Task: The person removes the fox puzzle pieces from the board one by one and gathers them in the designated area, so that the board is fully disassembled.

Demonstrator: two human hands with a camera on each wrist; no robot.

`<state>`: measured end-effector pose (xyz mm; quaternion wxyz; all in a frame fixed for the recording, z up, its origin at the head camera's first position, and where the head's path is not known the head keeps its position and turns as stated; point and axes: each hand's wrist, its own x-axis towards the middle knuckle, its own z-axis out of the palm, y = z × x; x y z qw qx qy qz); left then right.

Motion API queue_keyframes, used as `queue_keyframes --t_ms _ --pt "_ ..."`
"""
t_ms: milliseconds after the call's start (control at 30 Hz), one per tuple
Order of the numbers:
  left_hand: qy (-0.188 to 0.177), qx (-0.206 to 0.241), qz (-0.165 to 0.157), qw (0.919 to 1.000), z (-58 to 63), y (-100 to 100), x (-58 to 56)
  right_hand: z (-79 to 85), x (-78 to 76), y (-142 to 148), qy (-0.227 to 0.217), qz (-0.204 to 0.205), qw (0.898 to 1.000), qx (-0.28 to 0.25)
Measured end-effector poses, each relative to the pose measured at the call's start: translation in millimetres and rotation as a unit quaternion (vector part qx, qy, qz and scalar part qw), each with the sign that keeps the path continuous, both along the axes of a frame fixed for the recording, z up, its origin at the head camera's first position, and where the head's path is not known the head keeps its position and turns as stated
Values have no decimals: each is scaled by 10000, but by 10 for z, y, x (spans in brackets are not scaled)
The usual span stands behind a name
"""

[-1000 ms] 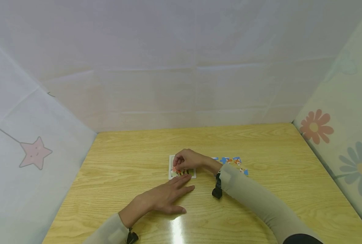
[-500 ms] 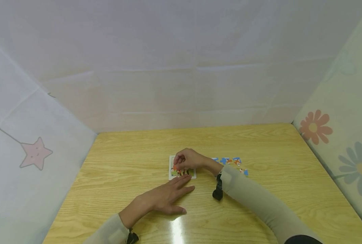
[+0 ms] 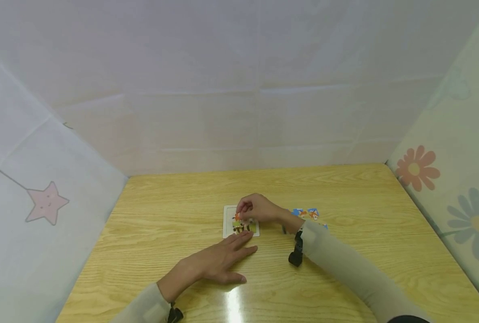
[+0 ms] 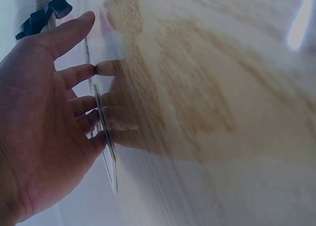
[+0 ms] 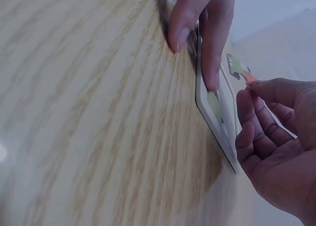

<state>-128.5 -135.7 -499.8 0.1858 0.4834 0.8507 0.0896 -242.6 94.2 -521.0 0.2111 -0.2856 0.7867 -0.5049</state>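
A small jigsaw tray (image 3: 226, 224) with a white frame lies flat on the table, with some picture pieces, striped and green, in its near part. My left hand (image 3: 219, 260) rests with spread, straight fingers at the tray's near edge; in the right wrist view one fingertip presses just inside the frame. Over the tray, my right hand (image 3: 260, 208) pinches a jigsaw piece (image 5: 237, 67) between thumb and fingertips. That piece is green and orange and is held tilted above the frame. The right hand covers the tray's far right part in the head view.
Several loose jigsaw pieces (image 3: 313, 212), blue and orange, lie right of the tray, partly behind the right forearm. The wooden table (image 3: 163, 211) ends at a pale curtain (image 3: 223, 125) at the back and printed cloth on both sides.
My right hand has shifted right and slightly away from me, carrying the jigsaw piece from the tray's left side toward its middle. My left hand has stayed in place.
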Motion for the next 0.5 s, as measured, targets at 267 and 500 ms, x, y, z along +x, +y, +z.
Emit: queue_keyframes --t_ms 267,500 --pt "74 -5 -11 10000 8 9 8 87 57 170 -125 -183 9997 -107" --pt "86 43 -27 10000 6 15 13 147 121 305 -126 -307 9994 -140"
